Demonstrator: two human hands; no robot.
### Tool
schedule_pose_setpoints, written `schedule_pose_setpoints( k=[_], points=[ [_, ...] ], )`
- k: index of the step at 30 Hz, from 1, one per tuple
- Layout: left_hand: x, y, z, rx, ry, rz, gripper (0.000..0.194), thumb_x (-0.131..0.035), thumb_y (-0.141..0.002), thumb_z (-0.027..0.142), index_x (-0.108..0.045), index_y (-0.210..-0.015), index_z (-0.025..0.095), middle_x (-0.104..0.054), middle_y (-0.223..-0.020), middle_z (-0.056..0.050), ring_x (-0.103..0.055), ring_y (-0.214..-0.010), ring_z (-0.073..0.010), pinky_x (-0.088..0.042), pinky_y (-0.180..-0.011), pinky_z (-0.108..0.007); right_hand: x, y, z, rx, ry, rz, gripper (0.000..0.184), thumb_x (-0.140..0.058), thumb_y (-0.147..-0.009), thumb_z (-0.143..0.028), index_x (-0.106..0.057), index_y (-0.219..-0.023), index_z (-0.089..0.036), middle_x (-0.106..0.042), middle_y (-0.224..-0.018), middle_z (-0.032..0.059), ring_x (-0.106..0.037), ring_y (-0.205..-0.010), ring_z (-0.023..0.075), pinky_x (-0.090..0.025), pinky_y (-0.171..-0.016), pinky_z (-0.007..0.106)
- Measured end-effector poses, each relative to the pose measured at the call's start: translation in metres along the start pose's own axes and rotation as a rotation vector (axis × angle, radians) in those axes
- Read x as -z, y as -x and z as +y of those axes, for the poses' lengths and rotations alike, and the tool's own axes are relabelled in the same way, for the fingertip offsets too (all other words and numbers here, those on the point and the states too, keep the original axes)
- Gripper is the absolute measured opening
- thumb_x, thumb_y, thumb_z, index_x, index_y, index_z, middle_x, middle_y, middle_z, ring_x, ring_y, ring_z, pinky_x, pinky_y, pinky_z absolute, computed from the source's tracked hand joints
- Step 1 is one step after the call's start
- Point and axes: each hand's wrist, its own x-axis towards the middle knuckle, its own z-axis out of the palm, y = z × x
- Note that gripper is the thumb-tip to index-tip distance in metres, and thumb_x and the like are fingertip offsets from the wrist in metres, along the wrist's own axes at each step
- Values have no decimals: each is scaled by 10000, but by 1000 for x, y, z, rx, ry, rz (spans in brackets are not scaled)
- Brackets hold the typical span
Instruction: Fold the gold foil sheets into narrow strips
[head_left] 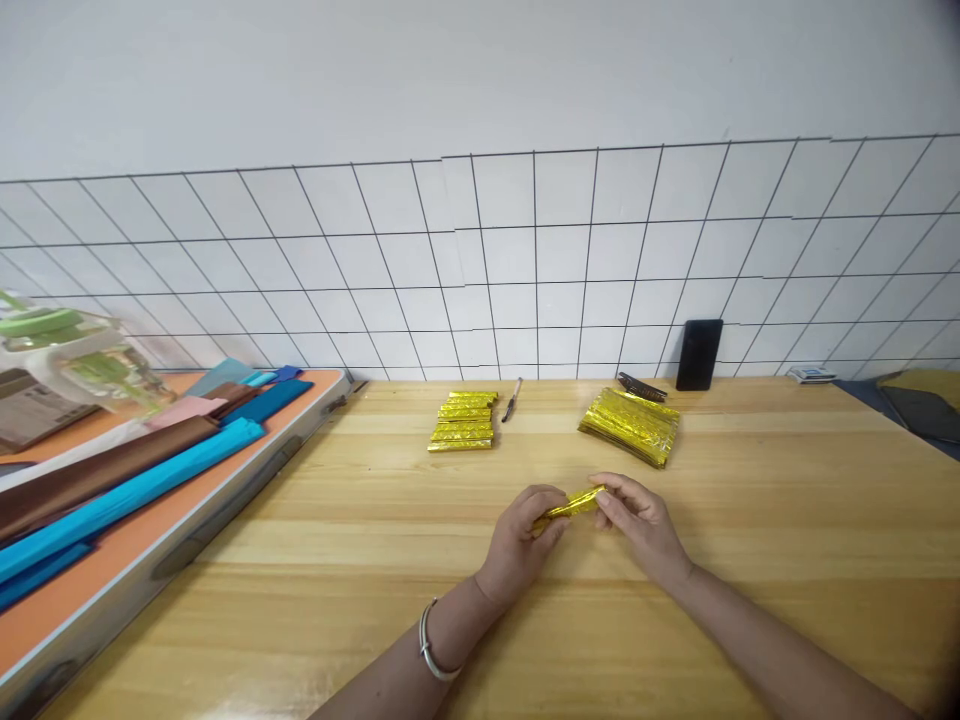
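My left hand (525, 540) and my right hand (637, 520) meet over the middle of the wooden table (337, 560). Both pinch a folded strip of gold foil paper (576, 502), the left at its near-left end, the right at its far-right end. A silver bangle sits on my left wrist. Beyond the hands lies a row of folded gold strips (463, 420). To their right rests a stack of flat gold foil sheets (630, 425).
A pen (511, 399) lies beside the folded strips. A dark comb-like item (641, 387) and an upright black phone (698, 354) stand near the grid wall. An orange board (112, 560) with blue, brown and pink paper rolls lies left. Dark cloth sits far right.
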Motion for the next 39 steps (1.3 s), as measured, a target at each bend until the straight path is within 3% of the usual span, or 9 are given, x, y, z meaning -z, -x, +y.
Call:
schedule_pose_setpoints(
  k=[5,14,18,22,28,33,39],
  points=[
    [0,0,-3,60,38,34,142,-563,-816,165,-565,-957,177,-587,-954,-63,-564,-878,-157,-475,-794,-288,0,0,-1,34,-43,46,319,-610,-792,-366,-522,-1070,-238,-588,-883,16,-556,-630,111,-462,-602,263],
    [-2,1,0,1,-7,33,128,-547,-817,132,-562,-936,177,-582,-979,-69,-556,-930,-161,-462,-827,-294,-3,-1,1,91,-12,57,163,-598,-806,-348,-551,-854,-199,-546,-850,9,-545,-630,100,-448,-566,232],
    [-1,2,-1,25,-4,29,116,-551,-814,136,-554,-923,176,-579,-978,-70,-551,-931,-162,-455,-830,-297,-3,-1,0,76,-13,42,162,-583,-818,-350,-552,-867,-199,-545,-755,-4,-547,-619,108,-456,-570,237],
    [-2,2,-3,100,39,-9,129,-578,-805,178,-539,-928,170,-577,-960,-64,-555,-868,-152,-459,-776,-276,0,-2,2,88,17,37,165,-586,-814,-353,-561,-858,-196,-554,-795,6,-550,-625,111,-464,-581,245],
    [-1,0,4,201,249,-73,155,-534,-854,299,-557,-852,145,-596,-877,-53,-548,-817,-144,-442,-767,-269,1,-2,5,136,56,-42,132,-576,-821,-325,-567,-849,-197,-537,-853,21,-541,-664,118,-473,-591,247],
    [-3,1,13,363,457,-25,286,-477,-881,388,-552,-1052,171,-606,-944,-53,-557,-878,-162,-443,-815,-298,-5,0,-3,244,128,-105,99,-572,-820,-296,-578,-816,-197,-524,-800,20,-525,-683,130,-468,-602,251],
    [-8,2,15,398,579,-147,370,-535,-838,426,-573,-1090,158,-608,-969,-79,-574,-780,-154,-484,-735,-294,-6,2,-4,242,178,-85,103,-572,-818,-294,-582,-799,-193,-503,-699,-5,-502,-630,118,-439,-575,237]
  ],
)
